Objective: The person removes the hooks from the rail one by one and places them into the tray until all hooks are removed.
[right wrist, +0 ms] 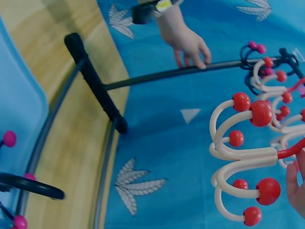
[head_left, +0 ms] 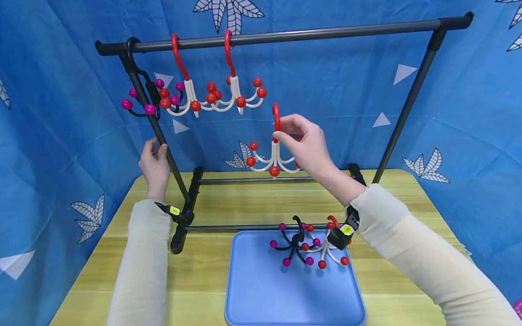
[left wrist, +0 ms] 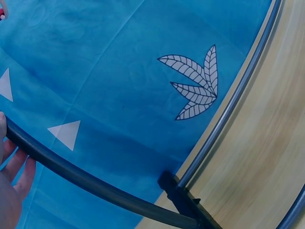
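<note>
In the head view my right hand (head_left: 306, 144) pinches the red hook of a white multi-arm hanger (head_left: 275, 155) tipped with red balls. That hanger is upright in the air, below and in front of the rack's top bar (head_left: 325, 33). Its curved white arms (right wrist: 243, 155) show close up in the right wrist view. My left hand (head_left: 154, 165) grips the black left post (head_left: 174, 169) of the rack, thumb on one side and fingers (left wrist: 25, 179) on the other. From the top bar hang two white hangers (head_left: 191, 93) with red hooks and a black hanger (head_left: 153, 92) with pink balls.
A blue tray (head_left: 289, 298) lies on the wooden table in front of the rack. On it rest another black hanger (head_left: 296, 240) and another white hanger (head_left: 326, 245), partly hidden by the right wrist camera. The rack's lower rails (head_left: 250, 227) cross behind the tray. A blue patterned cloth (head_left: 327, 82) hangs behind.
</note>
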The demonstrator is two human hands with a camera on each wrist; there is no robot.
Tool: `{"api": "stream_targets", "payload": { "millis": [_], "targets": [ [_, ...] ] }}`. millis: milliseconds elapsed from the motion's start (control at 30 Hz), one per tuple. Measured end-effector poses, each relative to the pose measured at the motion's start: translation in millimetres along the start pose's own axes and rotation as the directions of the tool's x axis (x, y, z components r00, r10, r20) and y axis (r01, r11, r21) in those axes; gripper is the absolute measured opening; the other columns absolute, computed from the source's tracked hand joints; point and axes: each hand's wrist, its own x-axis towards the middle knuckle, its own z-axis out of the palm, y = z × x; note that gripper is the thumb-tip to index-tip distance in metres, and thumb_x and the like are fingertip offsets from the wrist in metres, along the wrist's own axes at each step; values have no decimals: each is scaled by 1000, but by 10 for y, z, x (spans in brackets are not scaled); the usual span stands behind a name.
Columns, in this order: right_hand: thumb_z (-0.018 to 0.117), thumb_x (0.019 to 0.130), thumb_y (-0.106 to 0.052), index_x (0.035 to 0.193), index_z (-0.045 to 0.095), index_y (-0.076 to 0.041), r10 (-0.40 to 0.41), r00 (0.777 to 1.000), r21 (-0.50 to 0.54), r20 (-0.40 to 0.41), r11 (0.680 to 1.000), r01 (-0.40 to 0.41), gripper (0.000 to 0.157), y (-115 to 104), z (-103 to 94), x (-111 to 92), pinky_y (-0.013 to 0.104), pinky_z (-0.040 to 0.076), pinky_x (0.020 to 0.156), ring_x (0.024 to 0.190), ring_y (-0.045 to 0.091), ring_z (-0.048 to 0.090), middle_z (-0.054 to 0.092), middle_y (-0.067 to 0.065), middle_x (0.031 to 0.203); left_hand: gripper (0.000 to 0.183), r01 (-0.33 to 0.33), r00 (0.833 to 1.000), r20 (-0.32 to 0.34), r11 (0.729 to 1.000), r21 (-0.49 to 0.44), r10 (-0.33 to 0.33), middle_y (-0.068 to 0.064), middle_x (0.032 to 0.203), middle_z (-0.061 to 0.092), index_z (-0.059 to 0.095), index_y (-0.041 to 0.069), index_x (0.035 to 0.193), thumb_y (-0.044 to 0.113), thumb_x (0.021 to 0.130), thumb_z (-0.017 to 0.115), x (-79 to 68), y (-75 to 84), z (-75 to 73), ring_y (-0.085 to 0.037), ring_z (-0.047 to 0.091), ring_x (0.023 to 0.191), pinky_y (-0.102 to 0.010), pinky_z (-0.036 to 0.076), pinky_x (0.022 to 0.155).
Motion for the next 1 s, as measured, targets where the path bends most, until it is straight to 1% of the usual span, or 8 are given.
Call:
{"api": "stream_targets", "payload": {
  "millis": [200, 333, 433, 567, 733, 800, 1000],
  "targets": [
    [64, 85, -17, 104, 62, -4, 48, 995, -6, 82, 999, -48, 23, 82, 135, -186, 32, 49, 86, 88, 18, 63, 66, 11, 97, 41, 5, 1000, 2, 1000, -2, -5, -13, 120, 56, 49, 11, 127, 33, 93, 46, 12, -27, -9, -27, 53, 107, -39, 44, 91],
    [63, 85, -11, 102, 62, -2, 63, 989, -21, 132, 998, -61, 19, -2, 216, -333, 35, 49, 85, 88, 23, 63, 66, 14, 96, 40, 4, 1000, 1, 1000, -4, -4, -13, 120, 56, 49, 10, 127, 33, 93, 46, 9, -32, -13, -27, 53, 107, -38, 44, 91],
    [62, 85, -6, 100, 61, 2, 75, 984, -12, 159, 997, -74, 17, -90, 265, -430, 37, 50, 84, 88, 27, 63, 66, 18, 96, 40, 3, 1000, 4, 1000, -8, -3, -13, 120, 56, 49, 11, 127, 33, 93, 46, 9, -20, -11, -27, 53, 107, -38, 44, 91],
    [61, 85, -4, 99, 61, 3, 100, 977, 1, 188, 995, -102, 16, -67, 328, -522, 36, 51, 84, 87, 28, 64, 65, 19, 95, 40, -1, 1000, 7, 1000, -18, 1, -13, 120, 56, 49, 10, 126, 33, 94, 45, 15, -8, -4, -26, 53, 107, -38, 44, 91],
    [64, 84, -10, 99, 62, -2, 145, 968, 22, 203, 988, -152, 17, 234, 428, -606, 32, 51, 84, 87, 21, 64, 66, 11, 94, 40, -3, 1000, 8, 1000, -15, 3, -13, 120, 56, 49, 10, 126, 32, 93, 45, 6, -18, 1, -27, 52, 107, -38, 43, 91],
    [65, 83, -12, 99, 63, -6, 168, 965, 28, 203, 984, -178, 16, 362, 470, -638, 31, 50, 83, 87, 18, 64, 66, 7, 93, 39, -3, 1000, 6, 1000, -14, 3, -13, 120, 56, 50, 9, 125, 32, 93, 46, -3, -22, 0, -27, 53, 106, -39, 44, 91],
    [67, 82, -11, 96, 64, -10, 189, 958, 22, 216, 980, -198, 14, 496, 585, -764, 30, 51, 79, 85, 15, 64, 66, 3, 90, 42, -18, 1000, 4, 1000, -7, 18, -13, 119, 56, 50, 10, 125, 36, 92, 46, 5, -31, 1, -28, 53, 106, -39, 44, 91]
  ]
}}
